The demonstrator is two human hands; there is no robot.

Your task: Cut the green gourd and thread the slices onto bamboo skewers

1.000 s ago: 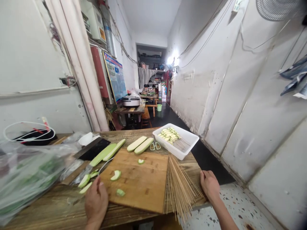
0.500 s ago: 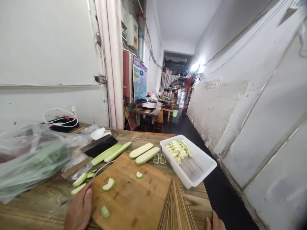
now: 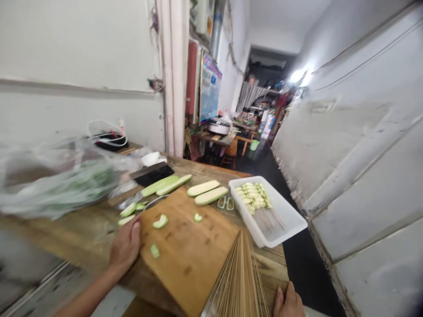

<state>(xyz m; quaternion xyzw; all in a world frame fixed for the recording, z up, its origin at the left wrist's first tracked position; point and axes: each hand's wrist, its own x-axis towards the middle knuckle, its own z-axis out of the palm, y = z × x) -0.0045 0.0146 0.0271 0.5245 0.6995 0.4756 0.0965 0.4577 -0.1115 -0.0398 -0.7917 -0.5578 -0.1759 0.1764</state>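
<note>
I can't make out any words, brands or numbers from where I am. The blue and white board (image 3: 210, 86) on the left, beyond the pink curtain (image 3: 173, 79), carries print: a coloured heading band along its top and smaller blocks below, with a dark blue patch toward the right. All of it is too blurred for me to read. Farther left and above, the pale wall box (image 3: 203, 17) has a small orange label (image 3: 209, 25), also unreadable to me. At the far end, near the right wall, a brightly coloured patterned panel (image 3: 268, 127) is too small and blurred to show me any lettering.
</note>
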